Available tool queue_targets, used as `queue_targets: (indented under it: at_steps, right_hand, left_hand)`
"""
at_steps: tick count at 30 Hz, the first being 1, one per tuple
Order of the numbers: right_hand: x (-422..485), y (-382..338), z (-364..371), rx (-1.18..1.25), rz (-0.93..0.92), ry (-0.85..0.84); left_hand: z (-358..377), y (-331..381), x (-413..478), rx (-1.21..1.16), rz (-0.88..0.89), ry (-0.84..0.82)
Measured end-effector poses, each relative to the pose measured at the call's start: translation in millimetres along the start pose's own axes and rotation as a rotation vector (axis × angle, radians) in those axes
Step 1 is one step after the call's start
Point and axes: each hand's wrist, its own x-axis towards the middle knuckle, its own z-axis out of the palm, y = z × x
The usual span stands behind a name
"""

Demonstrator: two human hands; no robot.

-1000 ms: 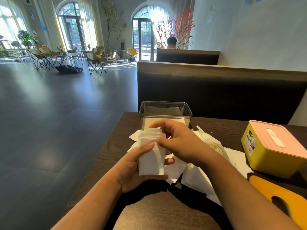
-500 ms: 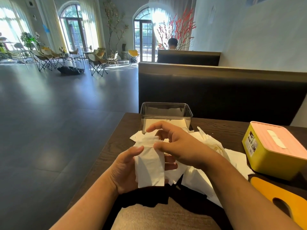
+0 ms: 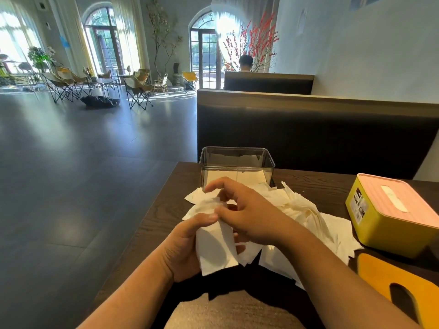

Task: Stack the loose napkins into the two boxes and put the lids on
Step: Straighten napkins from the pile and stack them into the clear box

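Observation:
My left hand (image 3: 183, 248) grips a small stack of white napkins (image 3: 217, 250) above the table's near edge. My right hand (image 3: 247, 210) hovers over the top of that stack with its fingers curled, thumb and forefinger touching the napkin's upper edge. A heap of loose white napkins (image 3: 306, 224) lies on the dark wooden table (image 3: 161, 217) behind and right of my hands. Behind them the clear box (image 3: 237, 157) stands open with napkins inside. The yellow box (image 3: 380, 224) at the right has its pink lid (image 3: 399, 200) on. An orange lid (image 3: 403, 283) lies at the near right.
A dark bench backrest (image 3: 308, 129) rises just behind the table. To the left the table edge drops to an open grey floor (image 3: 71, 174). Folding chairs (image 3: 137, 89) stand far off by the windows, and a person (image 3: 245, 64) sits at a farther booth.
My hands and the napkin stack have shifted slightly down and toward me. My right fingers have lifted and spread over the top of the stack.

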Motion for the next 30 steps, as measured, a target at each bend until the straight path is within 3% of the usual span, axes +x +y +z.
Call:
queue_targets:
  at_steps: [3,10,16,30]
  right_hand:
    - [3.8,4.8,6.2,-0.255,-0.097,0.106]
    - [2.5,2.1,7.0,-0.402,-0.082,0.016]
    - [0.3,-5.2,4.7,-0.456,-0.064,0.015]
    - [-0.7,-8.1,-1.0,-0.431,-0.051,-0.023]
  left_hand:
    - [1.5,4.6,1.6,-0.067,0.007,0.065]
    - [2.2,5.9,-2.0,-0.045,-0.057,0.012]
    - [3.0,8.2,-0.4,-0.051,-0.091,0.091]
    - [0.5,6.8,-5.6,0.094,-0.205,0.067]
